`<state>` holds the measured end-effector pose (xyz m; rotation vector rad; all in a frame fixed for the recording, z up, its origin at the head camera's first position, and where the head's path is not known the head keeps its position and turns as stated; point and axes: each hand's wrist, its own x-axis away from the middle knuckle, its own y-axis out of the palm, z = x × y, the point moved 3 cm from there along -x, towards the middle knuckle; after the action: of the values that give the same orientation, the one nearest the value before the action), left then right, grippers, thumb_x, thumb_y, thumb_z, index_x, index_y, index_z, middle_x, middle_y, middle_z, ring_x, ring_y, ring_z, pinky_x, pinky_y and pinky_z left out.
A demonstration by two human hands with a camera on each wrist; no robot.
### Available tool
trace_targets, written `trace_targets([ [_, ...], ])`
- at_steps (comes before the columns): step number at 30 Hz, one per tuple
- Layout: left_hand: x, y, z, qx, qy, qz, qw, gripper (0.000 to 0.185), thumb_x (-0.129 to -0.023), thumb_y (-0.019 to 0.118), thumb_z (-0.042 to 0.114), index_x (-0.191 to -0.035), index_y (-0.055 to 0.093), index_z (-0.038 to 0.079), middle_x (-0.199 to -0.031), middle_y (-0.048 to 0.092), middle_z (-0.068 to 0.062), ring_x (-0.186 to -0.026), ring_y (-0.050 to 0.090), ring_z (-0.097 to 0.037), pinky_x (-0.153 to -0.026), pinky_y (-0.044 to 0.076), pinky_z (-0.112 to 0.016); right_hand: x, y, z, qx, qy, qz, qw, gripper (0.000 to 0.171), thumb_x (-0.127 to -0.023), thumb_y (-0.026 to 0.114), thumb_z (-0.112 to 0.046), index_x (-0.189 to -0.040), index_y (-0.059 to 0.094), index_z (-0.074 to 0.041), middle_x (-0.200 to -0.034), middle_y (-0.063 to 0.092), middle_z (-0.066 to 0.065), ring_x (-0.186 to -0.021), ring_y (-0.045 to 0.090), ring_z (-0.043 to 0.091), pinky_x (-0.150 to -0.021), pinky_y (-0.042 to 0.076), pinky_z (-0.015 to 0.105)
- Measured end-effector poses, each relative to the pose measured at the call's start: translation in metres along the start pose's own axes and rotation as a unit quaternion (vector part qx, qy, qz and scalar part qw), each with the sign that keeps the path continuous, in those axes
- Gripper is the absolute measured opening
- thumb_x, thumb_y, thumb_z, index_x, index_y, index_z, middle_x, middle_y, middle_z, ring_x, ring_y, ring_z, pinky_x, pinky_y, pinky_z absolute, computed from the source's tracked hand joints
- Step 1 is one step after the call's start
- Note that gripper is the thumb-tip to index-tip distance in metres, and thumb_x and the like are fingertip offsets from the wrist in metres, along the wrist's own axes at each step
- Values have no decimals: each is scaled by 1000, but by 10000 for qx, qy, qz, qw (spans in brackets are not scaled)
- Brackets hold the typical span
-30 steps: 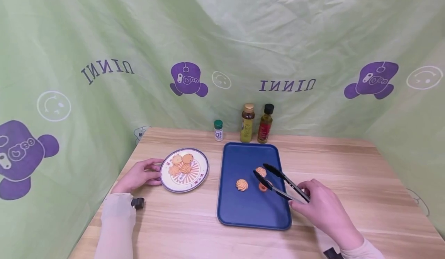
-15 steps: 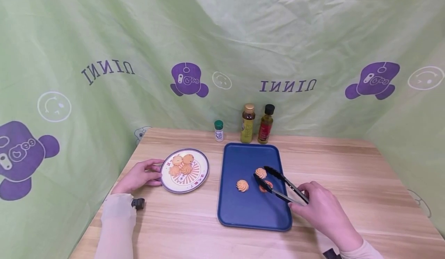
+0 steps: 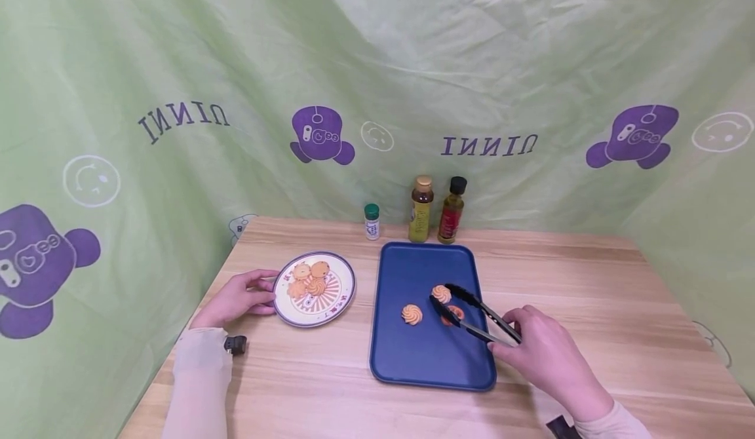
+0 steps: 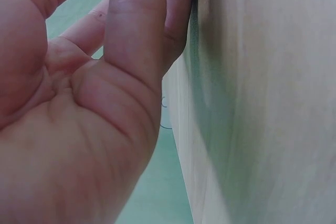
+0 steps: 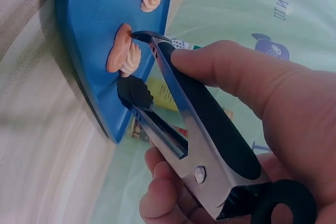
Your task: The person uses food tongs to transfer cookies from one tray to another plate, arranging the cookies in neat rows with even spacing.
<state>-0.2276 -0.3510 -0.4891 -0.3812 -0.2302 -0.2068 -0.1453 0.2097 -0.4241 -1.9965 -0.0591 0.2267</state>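
My right hand [image 3: 545,355] grips black-tipped metal tongs [image 3: 472,311] over the right part of a blue tray [image 3: 433,360]. The tong tips stand apart on either side of an orange swirl cookie [image 3: 453,314]. In the right wrist view the tongs [image 5: 173,108] straddle that cookie [image 5: 126,51]. Two more cookies [image 3: 411,314] [image 3: 441,293] lie on the tray just left of it. My left hand [image 3: 236,298] rests on the table with its fingers touching the left rim of a patterned plate [image 3: 339,298] that holds several cookies [image 3: 309,280].
A small green-capped shaker [image 3: 371,221] and two sauce bottles [image 3: 420,209] [image 3: 451,209] stand behind the tray at the table's far edge. Green printed cloth walls the wooden table [image 3: 590,295] on the back and both sides.
The tongs have slid slightly left and down, and their tips now sit closer around the cookie. My left hand and the plate have stayed put.
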Motion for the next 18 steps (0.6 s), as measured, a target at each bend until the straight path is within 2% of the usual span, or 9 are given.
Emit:
trace_targets([
  [11,2,1,1,33,47,-22,10000,67,-106,68,-4,-166,39,-11,-135,62,-31,-97,79,-19,-90,76,-36,-1,0,-4,30,-162,159,9997,40,-78,96,-29,-104,78,-5,-81,58,-2,-71,50,14,-59,41,28],
  [18,1,1,1,42,39,-2,10000,67,-106,69,-4,-166,40,-10,-135,62,-31,-97,79,-19,-90,76,-36,-5,0,-9,5,-194,259,9995,40,-78,95,-29,-106,79,-4,-80,57,-2,-70,49,14,-58,39,27],
])
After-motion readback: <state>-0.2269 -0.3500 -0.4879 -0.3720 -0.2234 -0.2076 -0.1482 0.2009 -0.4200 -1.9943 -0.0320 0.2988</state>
